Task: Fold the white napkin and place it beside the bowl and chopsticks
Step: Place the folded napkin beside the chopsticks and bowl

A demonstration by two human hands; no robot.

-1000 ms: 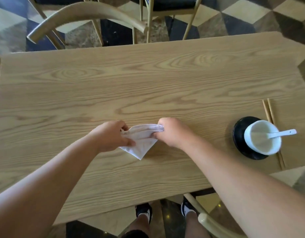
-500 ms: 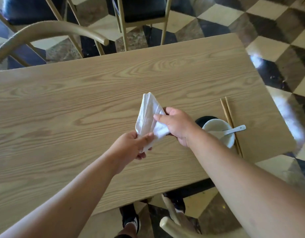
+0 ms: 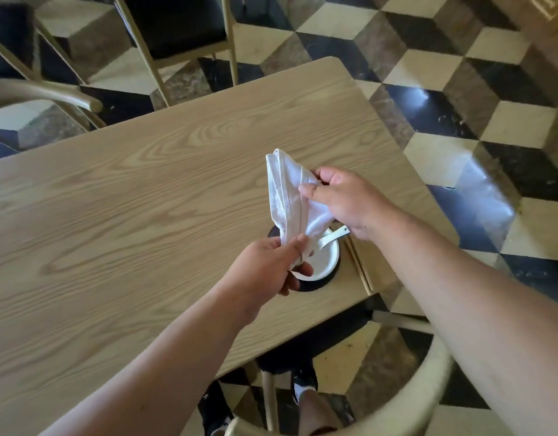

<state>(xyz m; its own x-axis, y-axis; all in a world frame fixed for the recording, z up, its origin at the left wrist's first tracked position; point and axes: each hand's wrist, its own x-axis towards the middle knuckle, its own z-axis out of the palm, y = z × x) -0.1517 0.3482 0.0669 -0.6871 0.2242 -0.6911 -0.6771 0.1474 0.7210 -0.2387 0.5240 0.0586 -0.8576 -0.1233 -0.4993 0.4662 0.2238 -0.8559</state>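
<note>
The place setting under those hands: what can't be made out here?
Head view only:
- Bowl: far half hidden by the napkin and left hand.
- Spoon: its scoop is behind the napkin.
- Chopsticks: far ends covered by the right hand.
- Black plate: only a rim sliver shows.

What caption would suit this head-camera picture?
Both hands, left and right, hold a folded white napkin above the bowl on a wooden table.
</note>
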